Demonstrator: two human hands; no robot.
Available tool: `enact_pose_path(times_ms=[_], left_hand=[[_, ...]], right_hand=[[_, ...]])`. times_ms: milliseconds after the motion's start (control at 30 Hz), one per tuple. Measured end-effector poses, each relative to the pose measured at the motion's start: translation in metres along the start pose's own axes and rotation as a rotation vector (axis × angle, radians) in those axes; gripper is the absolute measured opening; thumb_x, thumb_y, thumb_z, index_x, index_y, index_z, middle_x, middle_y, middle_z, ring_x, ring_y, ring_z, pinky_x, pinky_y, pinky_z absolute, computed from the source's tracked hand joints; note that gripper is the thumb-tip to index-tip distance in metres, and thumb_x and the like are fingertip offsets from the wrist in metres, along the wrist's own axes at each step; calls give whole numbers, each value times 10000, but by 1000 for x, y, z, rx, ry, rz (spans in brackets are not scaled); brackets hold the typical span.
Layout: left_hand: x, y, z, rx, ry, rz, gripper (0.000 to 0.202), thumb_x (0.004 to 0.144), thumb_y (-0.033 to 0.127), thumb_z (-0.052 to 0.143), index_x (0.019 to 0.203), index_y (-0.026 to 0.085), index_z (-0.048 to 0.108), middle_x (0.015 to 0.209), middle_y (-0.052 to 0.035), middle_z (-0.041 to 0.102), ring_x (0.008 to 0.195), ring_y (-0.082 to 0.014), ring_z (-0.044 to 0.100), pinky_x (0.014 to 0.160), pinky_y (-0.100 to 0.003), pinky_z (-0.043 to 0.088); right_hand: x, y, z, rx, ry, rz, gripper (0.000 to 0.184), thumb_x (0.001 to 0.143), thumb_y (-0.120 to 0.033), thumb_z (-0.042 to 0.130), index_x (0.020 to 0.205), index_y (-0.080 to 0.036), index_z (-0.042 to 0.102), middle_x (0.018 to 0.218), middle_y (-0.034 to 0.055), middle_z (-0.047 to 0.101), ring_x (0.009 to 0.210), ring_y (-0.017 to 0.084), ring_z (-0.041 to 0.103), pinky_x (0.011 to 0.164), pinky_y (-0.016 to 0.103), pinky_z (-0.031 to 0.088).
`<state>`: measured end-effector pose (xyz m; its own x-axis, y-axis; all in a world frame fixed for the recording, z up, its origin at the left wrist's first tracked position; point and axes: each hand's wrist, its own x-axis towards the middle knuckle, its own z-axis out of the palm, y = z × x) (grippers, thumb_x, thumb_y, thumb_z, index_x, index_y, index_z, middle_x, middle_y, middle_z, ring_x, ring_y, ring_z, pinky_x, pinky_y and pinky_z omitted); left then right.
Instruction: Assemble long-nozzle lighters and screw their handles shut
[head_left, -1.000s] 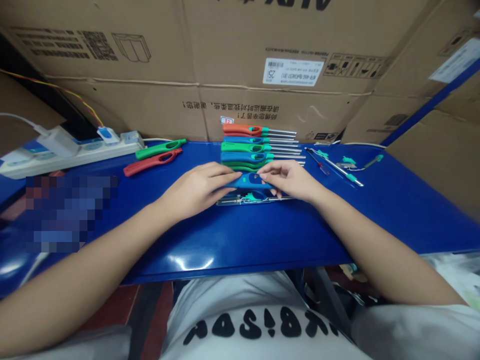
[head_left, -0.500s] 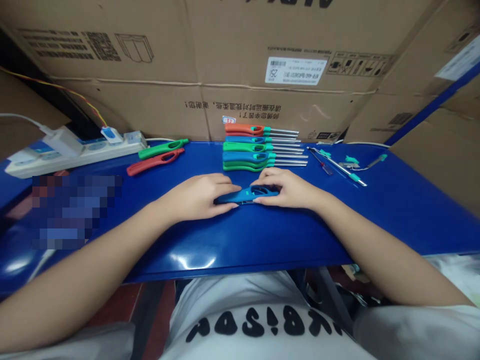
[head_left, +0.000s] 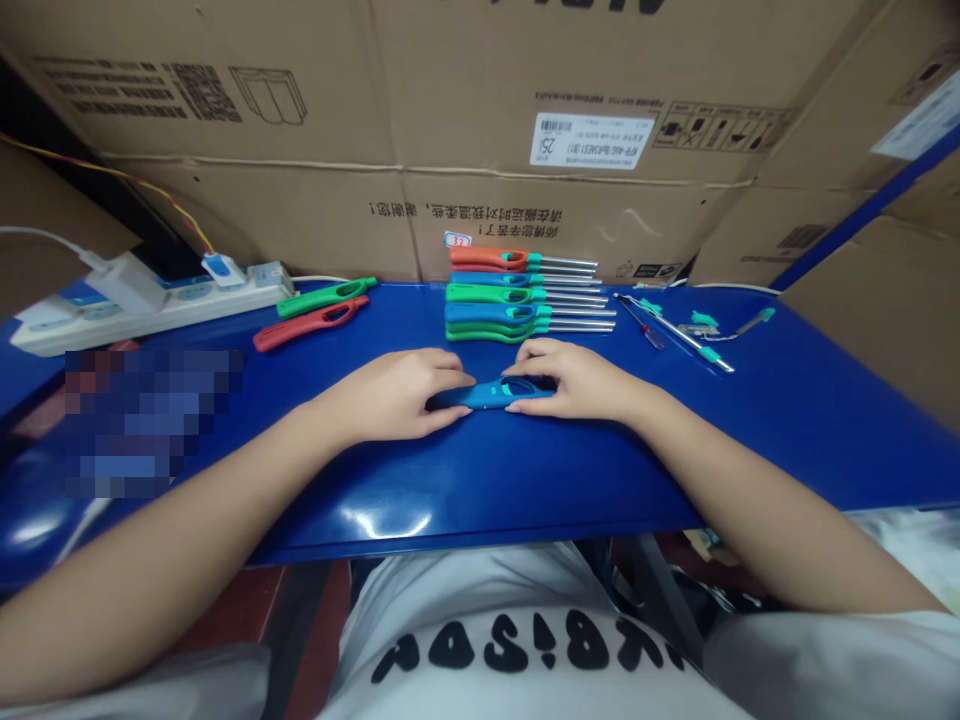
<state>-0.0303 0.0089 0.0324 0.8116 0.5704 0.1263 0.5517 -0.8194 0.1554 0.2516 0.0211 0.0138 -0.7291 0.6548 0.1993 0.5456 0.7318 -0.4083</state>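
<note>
Both hands press on one blue lighter handle [head_left: 491, 393] lying flat on the blue table [head_left: 525, 470]. My left hand [head_left: 394, 395] grips its left end, fingers curled over it. My right hand [head_left: 574, 380] holds the right end, thumb and fingers closed around it. Just behind the hands lies a neat row of finished long-nosed lighters [head_left: 517, 295] in orange, blue and green, metal tubes pointing right.
A green handle [head_left: 324, 297] and a red handle [head_left: 309, 324] lie at the back left beside a white power strip [head_left: 142, 305]. Loose metal tubes and teal parts [head_left: 686, 335] lie at the back right. Cardboard boxes [head_left: 480, 140] wall the table's far edge.
The blue handle has come down from a slight lift onto the metal tube part on the table, which is now covered. Both hands have closed tighter on it.
</note>
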Motion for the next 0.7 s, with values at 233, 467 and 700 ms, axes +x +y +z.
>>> enact_pose_path(times_ms=[233, 467, 700], left_hand=[[1, 1, -1, -26, 11, -10, 332, 970, 368, 577, 1210, 187, 720, 1133, -96, 718, 1008, -245, 702, 884, -344, 566], [1, 1, 1, -39, 5, -47, 306, 954, 370, 623, 1173, 193, 744, 1115, -85, 724, 995, -242, 707, 863, -336, 564], [2, 10, 4, 55, -9, -95, 270, 926, 336, 651, 1137, 202, 750, 1100, -70, 723, 966, -242, 705, 795, -322, 555]], right_hand=[[0, -1, -2, 32, 2, -10, 380, 888, -428, 723, 1180, -187, 754, 1080, 91, 676, 972, 217, 645, 845, 337, 513], [-1, 1, 1, -18, -12, -9, 424, 905, -475, 706, 1232, -208, 746, 1147, 102, 679, 1026, 241, 660, 873, 357, 518], [-1, -11, -1, -201, -78, 24, 459, 926, -430, 655, 1304, -174, 703, 1178, 115, 685, 1024, 260, 665, 790, 340, 508]])
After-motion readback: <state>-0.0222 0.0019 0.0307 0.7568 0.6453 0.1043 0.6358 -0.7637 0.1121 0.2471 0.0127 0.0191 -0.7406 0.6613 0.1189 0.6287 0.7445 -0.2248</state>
